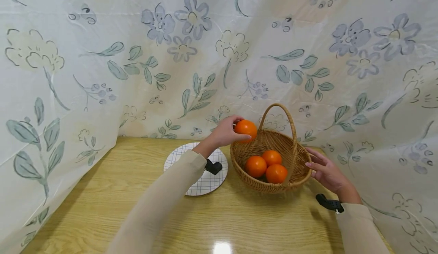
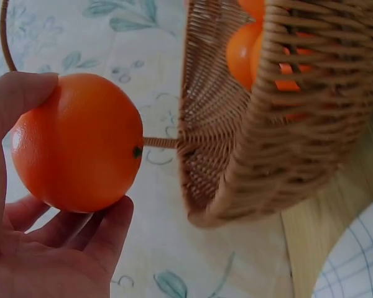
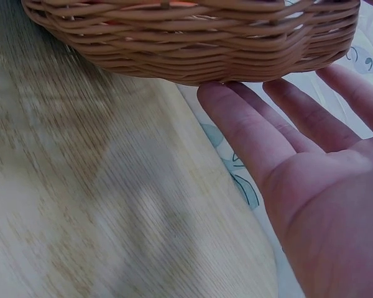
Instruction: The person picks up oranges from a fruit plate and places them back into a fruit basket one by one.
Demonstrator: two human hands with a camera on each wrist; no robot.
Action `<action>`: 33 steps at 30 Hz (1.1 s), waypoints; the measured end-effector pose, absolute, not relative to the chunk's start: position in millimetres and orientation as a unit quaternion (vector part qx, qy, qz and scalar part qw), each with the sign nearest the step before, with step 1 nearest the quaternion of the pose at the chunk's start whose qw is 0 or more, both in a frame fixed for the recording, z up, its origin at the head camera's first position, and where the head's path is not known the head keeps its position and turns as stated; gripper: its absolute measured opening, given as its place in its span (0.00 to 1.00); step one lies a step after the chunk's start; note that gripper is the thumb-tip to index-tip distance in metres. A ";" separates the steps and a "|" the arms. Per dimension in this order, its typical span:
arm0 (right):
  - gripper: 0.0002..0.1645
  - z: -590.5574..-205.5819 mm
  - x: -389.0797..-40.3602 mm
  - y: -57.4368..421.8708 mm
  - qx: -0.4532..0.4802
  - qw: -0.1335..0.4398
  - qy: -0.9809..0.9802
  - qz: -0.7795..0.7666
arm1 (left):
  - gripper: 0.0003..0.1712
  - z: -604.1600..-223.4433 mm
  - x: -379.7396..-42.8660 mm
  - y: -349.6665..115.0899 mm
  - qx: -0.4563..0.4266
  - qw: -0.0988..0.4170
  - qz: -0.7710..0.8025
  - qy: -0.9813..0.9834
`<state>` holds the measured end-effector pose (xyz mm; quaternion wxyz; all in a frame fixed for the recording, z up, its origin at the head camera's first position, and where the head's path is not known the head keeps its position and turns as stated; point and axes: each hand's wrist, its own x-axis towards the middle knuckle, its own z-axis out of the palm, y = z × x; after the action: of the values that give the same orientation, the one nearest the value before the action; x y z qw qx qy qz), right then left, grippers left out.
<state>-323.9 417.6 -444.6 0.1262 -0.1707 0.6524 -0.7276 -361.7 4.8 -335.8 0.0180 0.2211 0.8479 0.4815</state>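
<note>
My left hand (image 1: 224, 132) holds an orange (image 1: 245, 131) above the left rim of a wicker basket (image 1: 251, 181). In the left wrist view, thumb and fingers curve around this orange (image 2: 81, 146), and its small green stem end faces the basket. Inside the basket lie three more oranges (image 1: 256, 166), grouped toward the near side. On the basket's right side, my right hand (image 1: 326, 171) touches the outer wall near the rim. The right wrist view shows that hand's fingers (image 3: 248, 124) extended, their tips against the underside of the woven wall.
A white plate (image 1: 205, 185) with a blue grid pattern lies left of the basket, partly under my left forearm. The basket's tall arched handle (image 1: 293, 132) rises over its opening. A floral curtain (image 1: 191, 64) hangs behind and beside the wooden table (image 1: 137, 162).
</note>
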 end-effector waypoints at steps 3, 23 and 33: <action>0.40 -443.8 -323.4 418.1 -0.169 0.125 0.652 -0.728 | 0.39 -337.3 -365.0 15.3 0.224 0.021 0.476 0.850; 0.41 -442.4 -324.5 422.9 -0.178 0.130 0.653 -0.725 | 0.33 -357.6 -381.4 65.4 0.185 0.032 0.542 0.819; 0.42 -443.5 -325.8 420.8 -0.178 0.136 0.652 -0.724 | 0.29 -368.7 -382.5 69.2 0.157 0.042 0.529 0.833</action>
<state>-325.8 420.8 -443.5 0.1365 -0.1776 0.6522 -0.7242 -382.5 69.2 -368.7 0.0421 0.1568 0.8327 0.5294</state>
